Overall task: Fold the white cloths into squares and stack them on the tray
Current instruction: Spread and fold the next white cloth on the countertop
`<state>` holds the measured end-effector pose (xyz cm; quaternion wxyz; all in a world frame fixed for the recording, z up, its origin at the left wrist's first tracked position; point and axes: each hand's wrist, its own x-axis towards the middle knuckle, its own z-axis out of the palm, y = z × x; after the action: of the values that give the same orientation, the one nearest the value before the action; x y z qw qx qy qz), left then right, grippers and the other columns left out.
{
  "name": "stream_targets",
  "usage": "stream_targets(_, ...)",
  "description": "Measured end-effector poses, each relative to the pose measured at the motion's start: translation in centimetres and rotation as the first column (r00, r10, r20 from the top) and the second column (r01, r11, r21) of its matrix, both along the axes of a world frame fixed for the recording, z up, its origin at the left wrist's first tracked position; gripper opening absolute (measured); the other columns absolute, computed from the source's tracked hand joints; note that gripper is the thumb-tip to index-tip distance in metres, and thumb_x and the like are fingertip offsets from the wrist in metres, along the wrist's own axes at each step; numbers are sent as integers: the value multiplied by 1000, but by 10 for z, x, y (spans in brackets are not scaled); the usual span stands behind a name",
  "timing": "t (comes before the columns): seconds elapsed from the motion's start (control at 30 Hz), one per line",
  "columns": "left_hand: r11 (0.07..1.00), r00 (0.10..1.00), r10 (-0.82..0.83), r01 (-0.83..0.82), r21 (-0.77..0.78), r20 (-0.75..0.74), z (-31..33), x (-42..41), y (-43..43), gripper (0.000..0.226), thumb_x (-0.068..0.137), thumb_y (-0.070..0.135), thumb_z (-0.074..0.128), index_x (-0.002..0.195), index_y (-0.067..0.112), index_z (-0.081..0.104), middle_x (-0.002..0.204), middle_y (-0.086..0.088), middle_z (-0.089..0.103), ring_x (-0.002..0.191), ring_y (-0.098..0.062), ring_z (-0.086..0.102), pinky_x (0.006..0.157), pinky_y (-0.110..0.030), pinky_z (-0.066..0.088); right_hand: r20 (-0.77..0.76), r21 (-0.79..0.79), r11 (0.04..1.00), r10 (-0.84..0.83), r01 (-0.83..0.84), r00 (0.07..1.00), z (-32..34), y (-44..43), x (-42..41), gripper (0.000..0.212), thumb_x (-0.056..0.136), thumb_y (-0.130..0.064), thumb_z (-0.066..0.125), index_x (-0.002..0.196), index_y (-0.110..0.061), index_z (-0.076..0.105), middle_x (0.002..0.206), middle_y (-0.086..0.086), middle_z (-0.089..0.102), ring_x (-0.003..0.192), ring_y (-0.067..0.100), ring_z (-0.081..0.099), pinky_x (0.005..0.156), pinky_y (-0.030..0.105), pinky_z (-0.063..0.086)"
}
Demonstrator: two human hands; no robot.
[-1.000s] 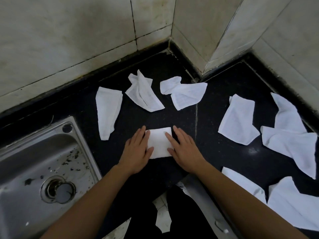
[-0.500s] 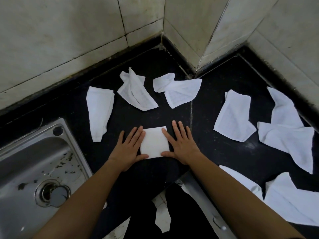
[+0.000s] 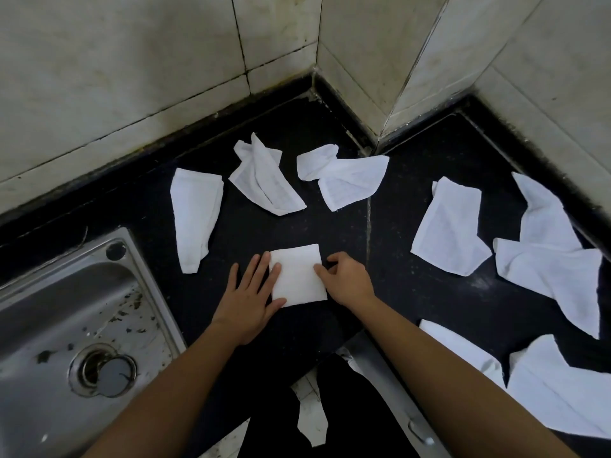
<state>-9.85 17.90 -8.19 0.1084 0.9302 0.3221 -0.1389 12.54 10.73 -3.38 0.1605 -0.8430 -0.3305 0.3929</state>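
Note:
A white cloth folded into a small square lies on the black counter right in front of me. My left hand lies flat with straight fingers pressing the square's left edge. My right hand has its fingers curled and pinches the square's right edge. Several unfolded white cloths lie scattered around: one at the left, two behind the square, and others at the right. No tray shows clearly in this view.
A steel sink with a drain and specks of dirt fills the lower left. Tiled walls meet in a corner behind the counter, with a pillar jutting out. A metal strip runs along the counter's front edge.
My right hand has gone from lying flat beside the square to curling its fingers onto the right edge. The left hand stays flat. The view has shifted slightly.

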Motion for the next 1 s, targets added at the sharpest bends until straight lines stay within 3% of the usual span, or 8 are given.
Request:
stream_targets(0.23, 966, 960, 256, -249, -74, 112, 15, -1, -7, 73, 98, 63, 5, 158, 22, -2, 165, -6, -15, 152, -23, -12, 121, -46, 2, -344, -75, 984, -179, 164, 922, 5, 14, 1, 10, 87, -27, 75, 94, -21, 70, 101, -2, 70, 92, 15, 66, 79, 32, 56)
stream_targets(0.37, 826, 824, 543, -489, -279, 161, 26, -6, -8, 70, 102, 57, 22, 159, 19, 5, 166, -4, -5, 153, -22, -4, 123, -44, 8, -534, -102, 963, -266, 251, 803, 18, 17, -1, 20, 87, -26, 75, 103, -14, 68, 106, 1, 69, 94, 14, 66, 73, 26, 55)
stream_targets(0.47, 608, 621, 762, -587, -535, 185, 40, -7, -3, 67, 102, 46, 40, 157, 13, 20, 163, -10, 21, 150, -25, 18, 122, -41, 18, -540, -55, 968, -235, 244, 809, 29, 19, -7, 25, 84, -34, 75, 104, -19, 69, 110, 1, 71, 102, 18, 66, 88, 33, 55)
stream_targets(0.57, 224, 313, 948, -533, -816, 56, 68, -3, 2, 64, 100, 37, 54, 155, 16, 28, 157, -5, 35, 142, -22, 37, 116, -35, 31, -514, 16, 972, -194, 236, 835, 48, 19, -14, 20, 82, -37, 76, 95, -24, 68, 102, -4, 69, 95, 14, 63, 79, 29, 49)
stream_targets(0.63, 31, 194, 979, -440, -898, -61, 86, 0, 6, 62, 98, 33, 59, 153, 19, 34, 153, -4, 41, 137, -22, 42, 109, -36, 37, -508, 52, 971, -175, 233, 844, 62, 20, -15, 23, 79, -38, 76, 96, -24, 67, 100, -2, 69, 91, 14, 62, 76, 29, 49)
stream_targets(0.73, -109, 219, 960, -286, -952, -176, 107, 3, 9, 57, 93, 26, 62, 146, 21, 41, 146, -6, 48, 135, -24, 44, 107, -42, 41, -528, 95, 967, -153, 237, 836, 91, 13, -15, 35, 72, -40, 78, 99, -20, 68, 102, 5, 73, 87, 15, 66, 78, 36, 56)
stream_targets(0.87, -249, 379, 890, -64, -966, -254, 125, 17, 7, 20, 90, 18, 56, 105, 17, 69, 127, -13, 66, 123, -29, 57, 108, -51, 43, -630, 124, 946, -158, 299, 761, 122, -16, -13, 23, 93, -18, 68, 114, -11, 66, 107, 7, 76, 93, 18, 73, 83, 33, 60)
stream_targets(1.0, -354, 519, 805, 32, -935, -287, 129, 40, -12, 40, 88, 17, 56, 126, 5, 62, 123, -18, 68, 118, -33, 62, 106, -50, 44, -643, 122, 902, -247, 415, 725, 134, -69, -7, 25, 96, -10, 62, 120, -14, 69, 113, 6, 76, 106, 22, 71, 90, 34, 58)
